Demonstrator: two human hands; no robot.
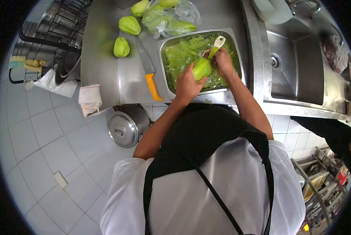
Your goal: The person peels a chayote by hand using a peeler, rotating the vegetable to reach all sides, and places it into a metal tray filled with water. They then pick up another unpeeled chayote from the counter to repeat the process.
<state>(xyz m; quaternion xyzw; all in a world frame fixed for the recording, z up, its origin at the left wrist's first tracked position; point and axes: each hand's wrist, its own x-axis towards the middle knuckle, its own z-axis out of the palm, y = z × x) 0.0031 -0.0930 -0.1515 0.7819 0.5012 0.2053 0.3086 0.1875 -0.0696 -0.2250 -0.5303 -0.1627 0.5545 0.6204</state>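
Above a steel tray (pixel 240 64) of water and green peelings, my left hand (pixel 188 83) is wrapped round a green chayote (pixel 202 69). My right hand (pixel 222 62) is closed on a peeler with a cream handle (pixel 219 41), at the upper right side of the chayote. A strip of green peel (pixel 213 52) hangs by the peeler. Left of the tray lies a knife with an orange handle (pixel 153 87). Two whole chayotes (pixel 130 25) rest near its blade, and several more are in and beside a clear plastic bag (pixel 171 18) behind the tray.
A steel sink (pixel 300 74) is at the right, with a white container (pixel 272 9) behind it. A folded cloth (pixel 90 99) hangs at the counter's front left edge. Below stands a lidded pot (pixel 122 129). A wire rack (pixel 62 23) is at the far left.
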